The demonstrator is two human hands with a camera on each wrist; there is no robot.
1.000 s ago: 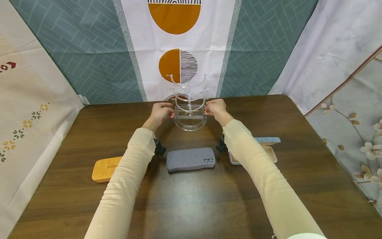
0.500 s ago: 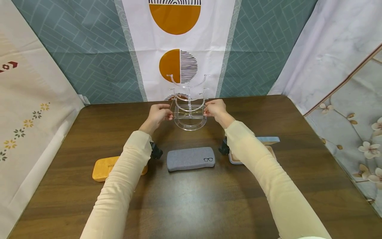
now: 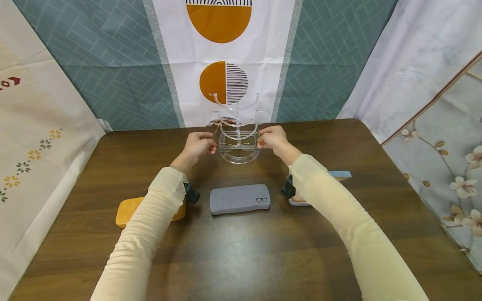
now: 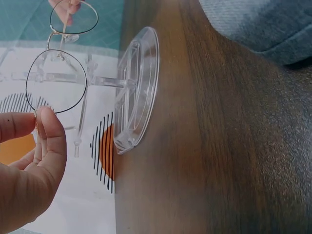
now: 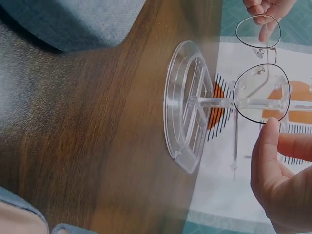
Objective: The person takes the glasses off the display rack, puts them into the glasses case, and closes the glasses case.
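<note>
A pair of thin wire-rimmed eyeglasses (image 4: 56,80) is stretched between both hands in front of a clear tiered display stand (image 3: 238,156). My left hand (image 3: 198,144) pinches one end of the frame between thumb and fingers. At the other end, my right hand (image 5: 287,180) pinches the frame near the lens rim. Both round lenses show in the wrist views, the frame's temples extending toward the stand. Whether the glasses touch the stand's lowest curved arm, I cannot tell. The stand's upper arms hold no glasses.
A grey glasses case (image 3: 239,199) lies shut at the table's middle. To the left, an orange case (image 3: 129,209) is partly hidden by my left sleeve. An opened blue case (image 3: 340,174) sits under my right forearm. Patterned curtains (image 3: 132,83) hang behind the table.
The glasses have come slightly lower and toward me, away from the stand's lowest arm. My left hand has shifted a little left, and my right forearm has swung slightly outward.
</note>
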